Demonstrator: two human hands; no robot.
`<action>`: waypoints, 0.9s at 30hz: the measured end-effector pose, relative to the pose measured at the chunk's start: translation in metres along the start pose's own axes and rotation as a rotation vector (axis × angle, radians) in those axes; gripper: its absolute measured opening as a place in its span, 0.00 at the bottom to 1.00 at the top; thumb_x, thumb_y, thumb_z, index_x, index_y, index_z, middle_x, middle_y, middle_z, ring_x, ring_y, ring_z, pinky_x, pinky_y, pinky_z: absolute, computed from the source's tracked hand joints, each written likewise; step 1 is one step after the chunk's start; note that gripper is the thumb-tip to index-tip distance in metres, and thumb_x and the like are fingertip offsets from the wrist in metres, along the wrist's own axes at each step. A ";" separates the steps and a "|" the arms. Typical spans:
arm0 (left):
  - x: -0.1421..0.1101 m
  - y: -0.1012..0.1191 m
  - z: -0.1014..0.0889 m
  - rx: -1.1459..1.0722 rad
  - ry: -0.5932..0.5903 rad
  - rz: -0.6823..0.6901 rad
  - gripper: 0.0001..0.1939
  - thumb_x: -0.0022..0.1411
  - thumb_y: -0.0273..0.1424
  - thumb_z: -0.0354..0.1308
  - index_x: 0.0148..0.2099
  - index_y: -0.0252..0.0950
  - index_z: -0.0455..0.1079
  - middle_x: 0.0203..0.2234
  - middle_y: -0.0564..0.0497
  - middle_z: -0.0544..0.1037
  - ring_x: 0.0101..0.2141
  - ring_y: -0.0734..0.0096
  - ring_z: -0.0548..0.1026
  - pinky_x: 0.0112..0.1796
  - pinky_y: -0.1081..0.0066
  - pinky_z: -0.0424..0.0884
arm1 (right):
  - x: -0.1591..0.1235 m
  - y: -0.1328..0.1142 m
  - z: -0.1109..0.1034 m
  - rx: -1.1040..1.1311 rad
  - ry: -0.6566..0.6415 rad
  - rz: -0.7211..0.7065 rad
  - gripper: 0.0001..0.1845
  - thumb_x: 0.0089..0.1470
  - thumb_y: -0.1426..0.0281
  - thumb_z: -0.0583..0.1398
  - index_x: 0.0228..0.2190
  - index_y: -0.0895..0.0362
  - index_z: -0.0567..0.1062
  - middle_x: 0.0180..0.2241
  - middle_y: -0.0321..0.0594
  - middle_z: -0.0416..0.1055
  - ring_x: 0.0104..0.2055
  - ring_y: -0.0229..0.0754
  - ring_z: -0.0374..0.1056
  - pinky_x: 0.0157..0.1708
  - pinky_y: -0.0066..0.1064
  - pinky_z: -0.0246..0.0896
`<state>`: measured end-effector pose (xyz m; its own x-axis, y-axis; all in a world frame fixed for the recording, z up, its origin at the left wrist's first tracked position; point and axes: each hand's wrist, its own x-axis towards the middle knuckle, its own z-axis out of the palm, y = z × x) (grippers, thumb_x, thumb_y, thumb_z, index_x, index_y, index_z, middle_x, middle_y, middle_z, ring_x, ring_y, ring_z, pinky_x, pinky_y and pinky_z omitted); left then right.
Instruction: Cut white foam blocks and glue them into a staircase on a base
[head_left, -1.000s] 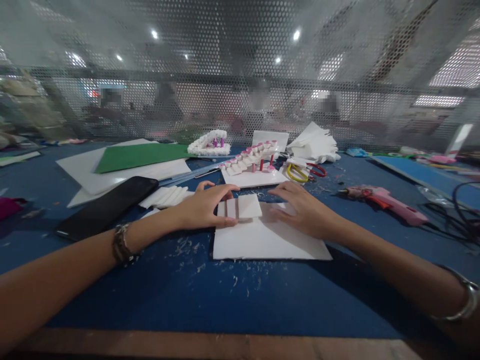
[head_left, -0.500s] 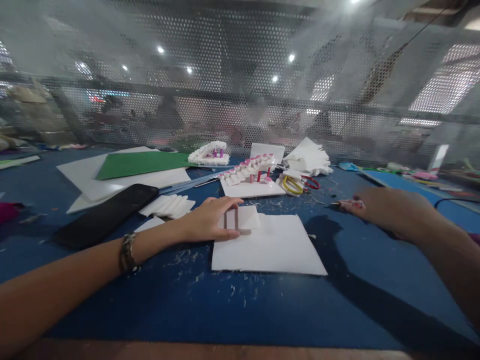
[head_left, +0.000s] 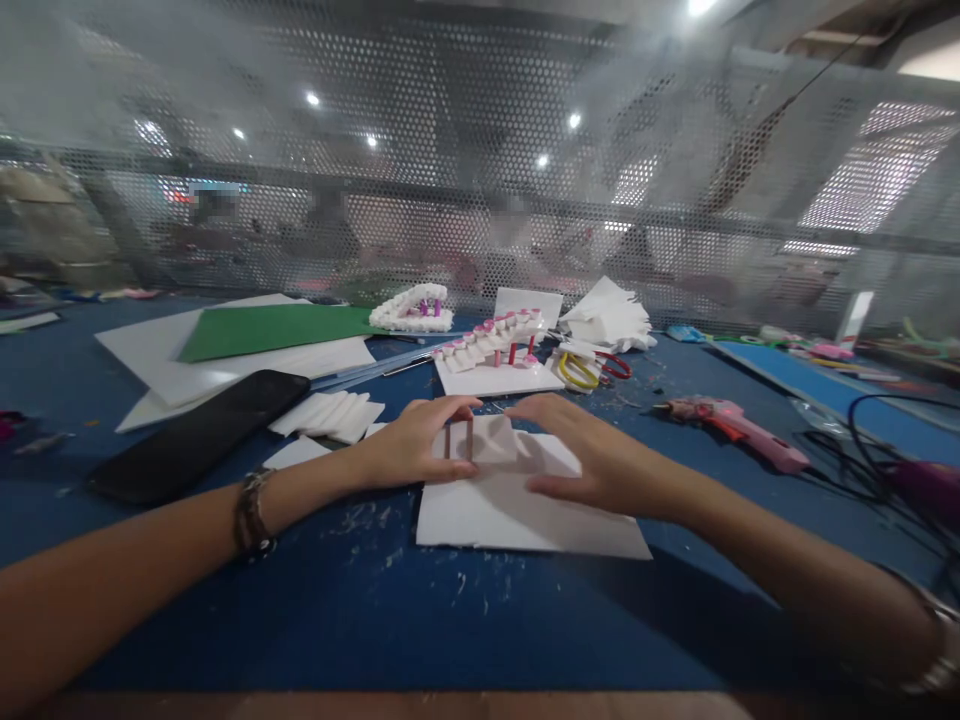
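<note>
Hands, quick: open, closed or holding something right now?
Left hand: curved around the white pieces; whether it grips them can't be told.
Right hand: open over the board, nothing seen in it.

The white rectangular board (head_left: 517,515) looks like smooth, matt card or foam. The pink pistol-shaped glue gun (head_left: 754,433) looks plastic, the grey perforated screen (head_left: 435,110) metallic; the flat green sheet (head_left: 277,328) is matt, the white sheet beneath (head_left: 176,375) slightly glossy.

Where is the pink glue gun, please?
In the head view, the pink glue gun lies to the right of the right hand, in front of the blue board.
</note>
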<state>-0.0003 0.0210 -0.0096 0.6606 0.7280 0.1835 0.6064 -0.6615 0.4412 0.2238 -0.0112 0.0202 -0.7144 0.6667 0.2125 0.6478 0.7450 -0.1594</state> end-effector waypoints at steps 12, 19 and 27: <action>0.000 -0.003 0.002 -0.080 0.024 0.026 0.35 0.50 0.47 0.54 0.55 0.32 0.54 0.50 0.41 0.66 0.48 0.56 0.63 0.48 0.59 0.54 | 0.032 0.002 0.021 0.220 0.016 0.008 0.24 0.46 0.65 0.59 0.46 0.60 0.66 0.47 0.46 0.66 0.44 0.41 0.63 0.39 0.30 0.60; 0.000 -0.003 0.002 -0.120 0.015 -0.001 0.36 0.49 0.44 0.58 0.56 0.32 0.53 0.48 0.43 0.67 0.47 0.58 0.64 0.48 0.62 0.55 | 0.034 0.007 0.026 0.210 0.014 0.011 0.23 0.44 0.64 0.60 0.43 0.61 0.69 0.45 0.47 0.68 0.40 0.41 0.65 0.35 0.30 0.61; 0.001 -0.001 0.002 -0.117 0.051 -0.019 0.35 0.48 0.44 0.57 0.55 0.32 0.54 0.47 0.43 0.68 0.46 0.57 0.66 0.47 0.61 0.57 | 0.033 0.010 0.020 0.188 0.005 -0.033 0.28 0.47 0.60 0.58 0.49 0.58 0.64 0.49 0.46 0.65 0.49 0.43 0.61 0.47 0.36 0.57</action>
<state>0.0006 0.0221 -0.0114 0.6240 0.7507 0.2170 0.5614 -0.6239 0.5438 0.2010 0.0188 0.0066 -0.7330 0.6417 0.2258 0.5626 0.7584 -0.3290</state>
